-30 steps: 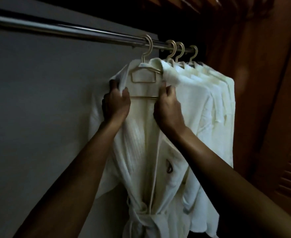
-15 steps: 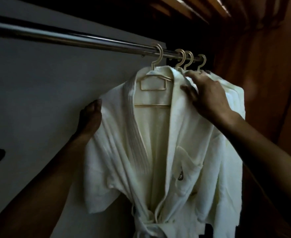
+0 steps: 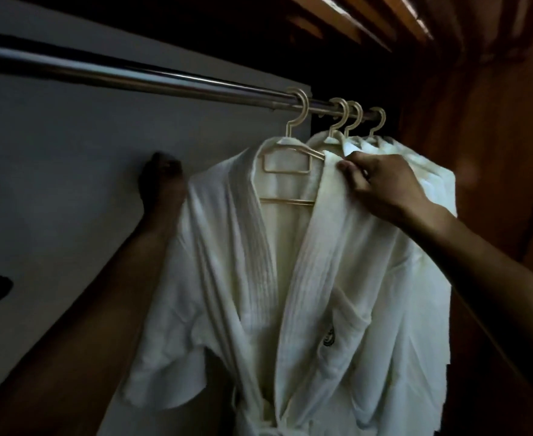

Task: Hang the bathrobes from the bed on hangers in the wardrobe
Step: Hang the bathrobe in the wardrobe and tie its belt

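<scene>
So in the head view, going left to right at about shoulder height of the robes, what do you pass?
Left hand at the outer shoulder → front bathrobe → its hanger → right hand pinching the collar → the other robes behind → wooden wardrobe side.
</scene>
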Motion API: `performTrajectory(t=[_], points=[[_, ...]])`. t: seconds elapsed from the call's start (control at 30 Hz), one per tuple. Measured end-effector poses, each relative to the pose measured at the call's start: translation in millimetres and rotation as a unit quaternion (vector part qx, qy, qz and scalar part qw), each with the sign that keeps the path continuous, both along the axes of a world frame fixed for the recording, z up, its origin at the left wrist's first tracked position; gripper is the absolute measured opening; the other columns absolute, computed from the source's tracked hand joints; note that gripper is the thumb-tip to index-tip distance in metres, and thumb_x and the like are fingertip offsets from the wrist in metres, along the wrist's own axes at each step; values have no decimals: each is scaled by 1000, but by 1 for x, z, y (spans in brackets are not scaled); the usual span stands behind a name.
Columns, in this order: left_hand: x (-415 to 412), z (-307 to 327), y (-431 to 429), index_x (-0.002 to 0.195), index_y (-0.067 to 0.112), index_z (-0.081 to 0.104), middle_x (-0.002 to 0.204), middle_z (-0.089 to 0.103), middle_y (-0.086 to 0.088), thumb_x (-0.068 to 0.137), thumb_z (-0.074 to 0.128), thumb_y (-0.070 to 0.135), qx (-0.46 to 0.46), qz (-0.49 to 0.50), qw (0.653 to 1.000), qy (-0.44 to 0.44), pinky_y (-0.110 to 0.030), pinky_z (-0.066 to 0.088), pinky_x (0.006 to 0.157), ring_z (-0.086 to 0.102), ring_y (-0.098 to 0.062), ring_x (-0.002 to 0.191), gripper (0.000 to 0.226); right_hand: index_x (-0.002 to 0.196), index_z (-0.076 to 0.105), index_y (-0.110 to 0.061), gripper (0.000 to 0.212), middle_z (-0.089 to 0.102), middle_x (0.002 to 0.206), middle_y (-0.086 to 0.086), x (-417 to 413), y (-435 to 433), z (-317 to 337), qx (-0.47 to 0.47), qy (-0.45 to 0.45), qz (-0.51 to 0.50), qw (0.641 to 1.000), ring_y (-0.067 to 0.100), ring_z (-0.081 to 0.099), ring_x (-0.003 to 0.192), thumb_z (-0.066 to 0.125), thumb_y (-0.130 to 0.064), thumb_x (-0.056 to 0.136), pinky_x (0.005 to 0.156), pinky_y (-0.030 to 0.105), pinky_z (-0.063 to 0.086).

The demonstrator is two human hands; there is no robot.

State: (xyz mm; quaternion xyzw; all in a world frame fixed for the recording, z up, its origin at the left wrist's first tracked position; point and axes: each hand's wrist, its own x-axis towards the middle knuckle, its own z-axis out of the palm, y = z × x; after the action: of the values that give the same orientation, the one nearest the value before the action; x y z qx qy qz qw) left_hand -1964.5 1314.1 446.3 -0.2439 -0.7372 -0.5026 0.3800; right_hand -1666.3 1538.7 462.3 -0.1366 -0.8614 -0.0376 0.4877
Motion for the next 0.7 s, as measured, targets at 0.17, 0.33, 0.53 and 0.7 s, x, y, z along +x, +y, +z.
performTrajectory(t=[0.17,0.33,0.53,0.7], points=[[130,-10,41,98,9,68,96,68,-5,92,60,12,22,-229,958,170,-28,47,78,61,-15,89,10,103,71,-19,25,71,89,-3,19,2,2,-68,-27,41,996,14,63,88,50,-32,105,74,30,41],[161,-39,96,100,17,62,104,65,-3,100,53,51,-178,-319,928,70,-32,41,79,62,-24,102,35,117,67,-31,41,70,113,-11,58,16,-14,-186,-33,37,981,12,66,104,56,-60,90,90,34,52],[161,-50,105,71,19,52,77,59,-1,99,46,64,-161,-269,944,102,-37,46,65,61,-25,76,54,82,65,-12,48,72,70,4,99,25,-34,-301,-67,64,949,22,73,65,81,-54,66,72,51,62],[161,-44,101,63,17,47,66,62,-5,103,45,58,-162,-273,944,88,-35,38,62,63,-24,69,57,78,61,-15,21,62,70,-1,95,20,-13,-348,48,209,913,11,59,64,74,-26,89,58,26,53]])
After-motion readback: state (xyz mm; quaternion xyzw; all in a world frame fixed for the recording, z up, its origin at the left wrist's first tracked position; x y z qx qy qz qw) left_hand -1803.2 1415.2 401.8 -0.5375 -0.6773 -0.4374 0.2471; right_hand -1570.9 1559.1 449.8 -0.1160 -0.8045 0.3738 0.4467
